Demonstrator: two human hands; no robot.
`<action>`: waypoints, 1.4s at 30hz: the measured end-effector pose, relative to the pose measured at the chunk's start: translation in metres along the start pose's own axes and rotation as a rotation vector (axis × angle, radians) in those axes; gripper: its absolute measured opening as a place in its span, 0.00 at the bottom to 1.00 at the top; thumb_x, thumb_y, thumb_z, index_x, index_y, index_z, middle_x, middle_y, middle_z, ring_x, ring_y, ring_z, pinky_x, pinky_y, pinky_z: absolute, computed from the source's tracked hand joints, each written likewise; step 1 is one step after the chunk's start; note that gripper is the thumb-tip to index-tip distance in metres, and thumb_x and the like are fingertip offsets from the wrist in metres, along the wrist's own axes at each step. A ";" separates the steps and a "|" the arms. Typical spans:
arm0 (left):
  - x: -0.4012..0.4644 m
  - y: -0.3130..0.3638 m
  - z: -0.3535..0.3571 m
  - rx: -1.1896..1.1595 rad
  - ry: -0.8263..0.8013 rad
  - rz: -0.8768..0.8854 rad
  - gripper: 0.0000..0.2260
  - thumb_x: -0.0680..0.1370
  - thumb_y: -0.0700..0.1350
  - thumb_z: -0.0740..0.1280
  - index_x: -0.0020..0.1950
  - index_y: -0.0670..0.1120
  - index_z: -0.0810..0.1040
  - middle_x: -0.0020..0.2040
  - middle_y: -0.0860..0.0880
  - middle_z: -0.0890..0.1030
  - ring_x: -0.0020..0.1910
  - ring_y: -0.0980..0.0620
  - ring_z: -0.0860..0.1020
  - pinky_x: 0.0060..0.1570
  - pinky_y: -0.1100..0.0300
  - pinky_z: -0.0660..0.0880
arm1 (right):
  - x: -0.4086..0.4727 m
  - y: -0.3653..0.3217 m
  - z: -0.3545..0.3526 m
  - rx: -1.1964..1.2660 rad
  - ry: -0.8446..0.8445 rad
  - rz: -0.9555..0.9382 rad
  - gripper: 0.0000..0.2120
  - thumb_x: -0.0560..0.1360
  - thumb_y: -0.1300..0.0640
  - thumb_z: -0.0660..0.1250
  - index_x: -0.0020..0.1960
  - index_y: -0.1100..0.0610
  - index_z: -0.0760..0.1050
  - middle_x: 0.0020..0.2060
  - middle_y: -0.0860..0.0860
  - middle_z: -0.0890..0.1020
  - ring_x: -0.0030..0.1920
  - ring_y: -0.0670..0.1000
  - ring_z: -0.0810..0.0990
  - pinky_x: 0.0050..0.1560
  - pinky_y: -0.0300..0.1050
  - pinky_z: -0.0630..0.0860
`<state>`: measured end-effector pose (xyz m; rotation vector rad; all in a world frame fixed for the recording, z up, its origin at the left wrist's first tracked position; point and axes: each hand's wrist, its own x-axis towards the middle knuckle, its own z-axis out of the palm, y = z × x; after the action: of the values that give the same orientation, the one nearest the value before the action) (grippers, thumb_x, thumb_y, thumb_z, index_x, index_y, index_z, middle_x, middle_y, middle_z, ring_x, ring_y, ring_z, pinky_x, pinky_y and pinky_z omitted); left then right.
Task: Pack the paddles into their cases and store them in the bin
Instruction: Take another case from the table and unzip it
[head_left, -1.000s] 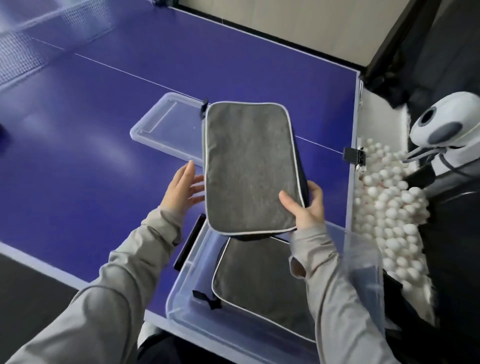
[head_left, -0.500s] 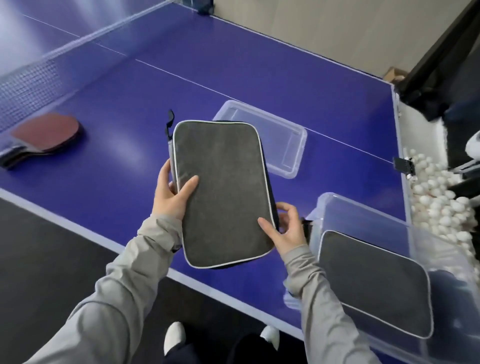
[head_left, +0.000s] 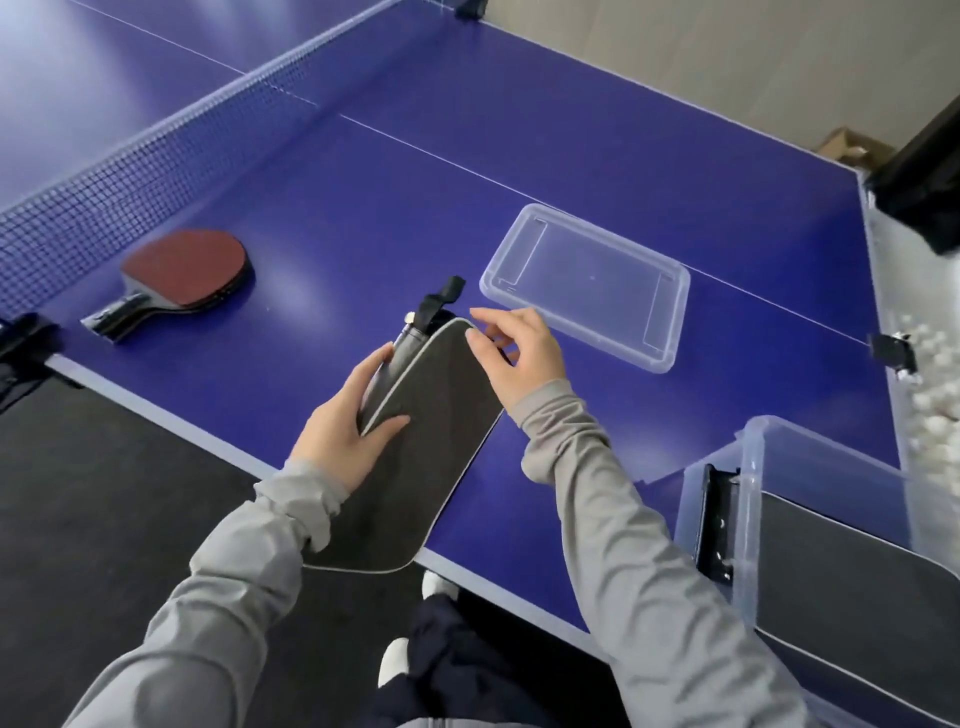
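A grey paddle case with pale piping hangs over the near edge of the blue table, tilted. My left hand grips its left edge. My right hand pinches its far corner beside the black strap and zipper pull. A red paddle with a black handle lies on the table at the left, near the net. The clear bin stands at the lower right with another grey case inside it.
The bin's clear lid lies on the table beyond my right hand. The net crosses at the upper left. A tray of several white balls runs along the right edge. Dark floor lies below the table.
The case went from above the bin leftward and down to the table's near edge. My right hand shifted from its bottom corner to the top corner. The view turned left, showing the paddle.
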<state>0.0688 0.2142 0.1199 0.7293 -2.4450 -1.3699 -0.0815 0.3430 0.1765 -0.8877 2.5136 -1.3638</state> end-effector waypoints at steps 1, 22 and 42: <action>0.006 0.001 -0.001 0.041 -0.018 0.011 0.32 0.73 0.48 0.70 0.69 0.68 0.58 0.56 0.59 0.78 0.55 0.51 0.78 0.57 0.54 0.73 | 0.009 -0.001 0.002 -0.024 -0.001 -0.022 0.11 0.74 0.57 0.67 0.56 0.57 0.79 0.43 0.50 0.72 0.46 0.53 0.75 0.51 0.40 0.72; 0.141 -0.001 -0.032 0.357 -0.465 0.193 0.32 0.73 0.52 0.69 0.71 0.66 0.56 0.57 0.55 0.80 0.55 0.48 0.78 0.55 0.51 0.74 | 0.128 -0.005 0.013 -0.143 -0.346 0.171 0.12 0.69 0.69 0.66 0.50 0.59 0.80 0.38 0.50 0.79 0.38 0.50 0.75 0.40 0.28 0.69; 0.191 -0.037 -0.089 0.111 -0.612 0.303 0.29 0.71 0.47 0.73 0.68 0.62 0.65 0.53 0.55 0.81 0.52 0.52 0.80 0.58 0.52 0.75 | 0.131 -0.049 0.044 -0.004 -0.008 0.354 0.13 0.66 0.69 0.68 0.34 0.52 0.75 0.32 0.48 0.78 0.37 0.52 0.76 0.46 0.47 0.77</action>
<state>-0.0423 0.0315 0.1306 -0.0773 -2.9407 -1.5000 -0.1501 0.2177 0.2102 -0.4168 2.5112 -1.2354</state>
